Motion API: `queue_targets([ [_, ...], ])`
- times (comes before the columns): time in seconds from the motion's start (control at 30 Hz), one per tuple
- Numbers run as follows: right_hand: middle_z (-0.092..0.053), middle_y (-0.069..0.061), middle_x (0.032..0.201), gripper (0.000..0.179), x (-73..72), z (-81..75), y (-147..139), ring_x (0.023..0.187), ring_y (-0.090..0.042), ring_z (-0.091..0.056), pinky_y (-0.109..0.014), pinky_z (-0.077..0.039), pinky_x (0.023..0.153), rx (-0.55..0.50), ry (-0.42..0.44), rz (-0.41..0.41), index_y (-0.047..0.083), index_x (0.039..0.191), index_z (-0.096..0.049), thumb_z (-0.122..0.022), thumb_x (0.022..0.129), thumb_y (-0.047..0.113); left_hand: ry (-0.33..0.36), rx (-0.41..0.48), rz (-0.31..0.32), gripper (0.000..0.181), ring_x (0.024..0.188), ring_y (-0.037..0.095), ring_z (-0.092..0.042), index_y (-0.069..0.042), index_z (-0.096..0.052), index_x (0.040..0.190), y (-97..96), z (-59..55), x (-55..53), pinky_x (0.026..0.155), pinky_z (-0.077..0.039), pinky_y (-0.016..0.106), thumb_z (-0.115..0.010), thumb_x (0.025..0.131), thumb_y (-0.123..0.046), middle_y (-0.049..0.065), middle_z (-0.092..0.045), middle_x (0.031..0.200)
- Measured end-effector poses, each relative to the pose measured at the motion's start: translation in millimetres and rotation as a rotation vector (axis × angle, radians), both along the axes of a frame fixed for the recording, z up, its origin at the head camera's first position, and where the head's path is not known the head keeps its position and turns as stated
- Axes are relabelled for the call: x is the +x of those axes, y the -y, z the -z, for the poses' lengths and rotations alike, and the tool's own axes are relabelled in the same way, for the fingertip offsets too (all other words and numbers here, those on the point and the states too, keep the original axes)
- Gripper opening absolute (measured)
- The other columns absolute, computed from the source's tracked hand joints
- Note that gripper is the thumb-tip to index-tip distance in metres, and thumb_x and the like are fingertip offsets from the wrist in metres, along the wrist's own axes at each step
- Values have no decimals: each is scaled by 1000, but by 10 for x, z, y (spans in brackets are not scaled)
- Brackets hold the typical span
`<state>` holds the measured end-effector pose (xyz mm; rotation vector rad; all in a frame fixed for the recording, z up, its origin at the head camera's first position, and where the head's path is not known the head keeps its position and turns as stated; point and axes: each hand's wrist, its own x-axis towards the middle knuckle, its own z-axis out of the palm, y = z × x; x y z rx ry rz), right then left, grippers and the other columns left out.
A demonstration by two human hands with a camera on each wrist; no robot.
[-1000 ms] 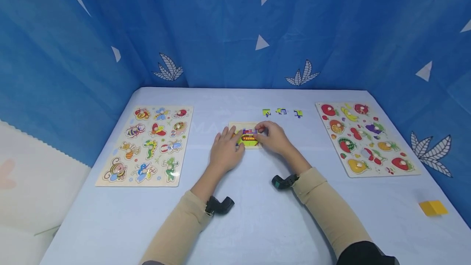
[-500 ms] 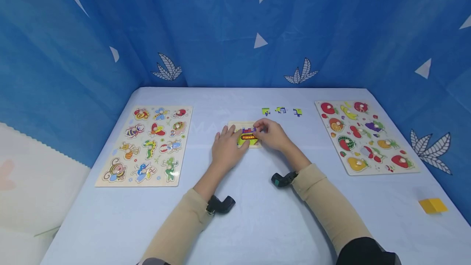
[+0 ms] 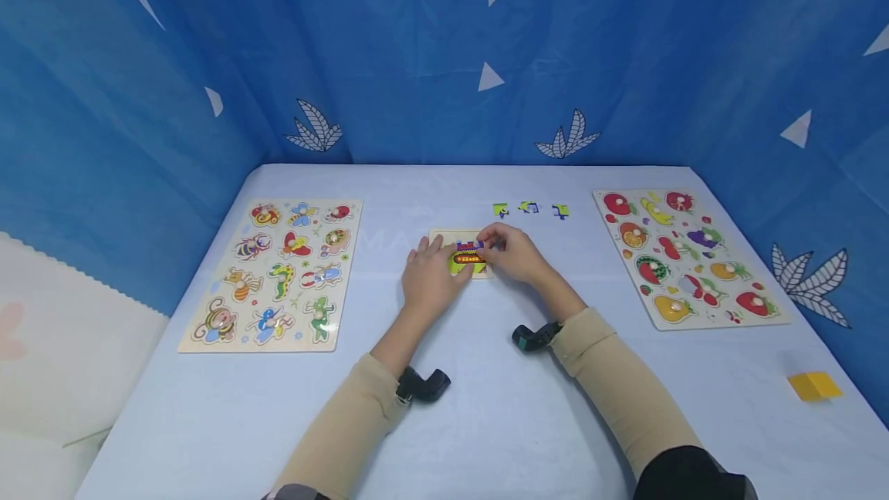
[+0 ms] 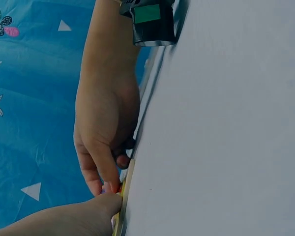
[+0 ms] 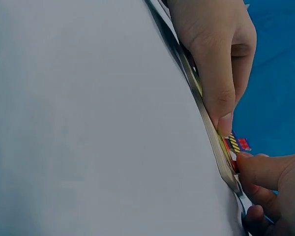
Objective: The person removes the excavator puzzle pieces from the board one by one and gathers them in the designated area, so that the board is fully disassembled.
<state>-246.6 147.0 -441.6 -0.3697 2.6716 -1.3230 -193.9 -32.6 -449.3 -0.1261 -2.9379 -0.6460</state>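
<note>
A small wooden jigsaw board [image 3: 458,234] with a red, yellow and purple vehicle picture lies mid-table. My left hand [image 3: 429,280] rests over its left side, fingers spread and straight, thumb pressing the picture's lower edge. In the right wrist view that thumb [image 5: 225,123] reaches down to the board's face. At the right side, my right hand [image 3: 515,255] pinches a small jigsaw piece between thumb and forefinger. A red and striped part [image 5: 243,143] stands up from the board beside these fingertips. The fingers hide most of the held piece.
Three loose yellow-green jigsaw pieces [image 3: 529,207] lie behind the board to the right. An insect peg puzzle [image 3: 292,315] lies at left, a fruit peg puzzle [image 3: 701,315] at right. A yellow block [image 3: 816,386] sits near the right table edge.
My left hand has shifted slightly right over the board. My right hand stays at the board's right side, nearly still.
</note>
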Motion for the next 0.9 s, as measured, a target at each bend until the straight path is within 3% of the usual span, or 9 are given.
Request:
queue_targets([
  [0.17, -65, -5, 96, 15, 12, -15, -23, 82, -23, -52, -31, -43, 73, -26, -21, -22, 15, 106, -66, -70, 92, 17, 5, 19, -2, 56, 146, 37, -36, -17, -64, 134, 11, 10, -7, 120, -29, 54, -65, 90, -52, 12, -49, 151],
  [0.43, -66, -3, 102, 17, -6, -59, -46, 90, -22, -53, -32, -44, 79, -111, -38, 34, 17, 108, -67, -71, 93, 22, 8, 40, 0, 57, 147, 37, -35, -18, -63, 134, 22, 27, -8, 121, -27, 54, -65, 90, -54, 11, -48, 152],
  [0.67, -68, -4, 103, 19, -9, -137, -211, 94, -22, -55, -32, -46, 83, -46, -18, 58, 15, 110, -66, -70, 93, 24, 8, 59, 3, 58, 149, 36, -31, -18, -61, 136, 21, 44, 6, 122, -24, 52, -62, 91, -55, 10, -46, 154],
  [0.9, -66, -7, 105, 21, -59, -172, -569, 98, -23, -54, -34, -45, 85, 13, 26, 117, 14, 110, -65, -71, 93, 25, 1, 70, 3, 58, 150, 34, -30, -19, -60, 138, 26, 63, 20, 124, -22, 49, -61, 92, -55, 9, -45, 155],
])
